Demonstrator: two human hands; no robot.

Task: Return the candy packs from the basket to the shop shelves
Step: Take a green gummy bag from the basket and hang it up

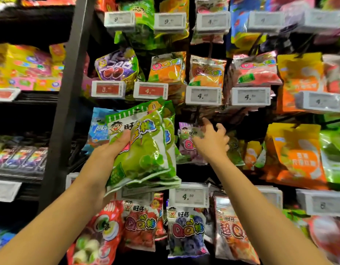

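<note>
The left hand (115, 148) grips green candy packs (144, 148) before the shop shelves (67, 77). Just right of the packs, the right hand (213, 142), fingers spread and loosely curled, reaches toward a purple pack (186, 144).

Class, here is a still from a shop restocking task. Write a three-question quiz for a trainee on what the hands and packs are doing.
1. True or false: the left hand grips a stack of glossy green plastic candy packs.
2. Which does the right hand reach towards: A, the hanging purple grape candy pack; B, an orange pack; C, a price tag?
3. Fill in: the white price tag below the green packs reads 4.__.

Key: 1 true; 2 A; 3 20.
</note>
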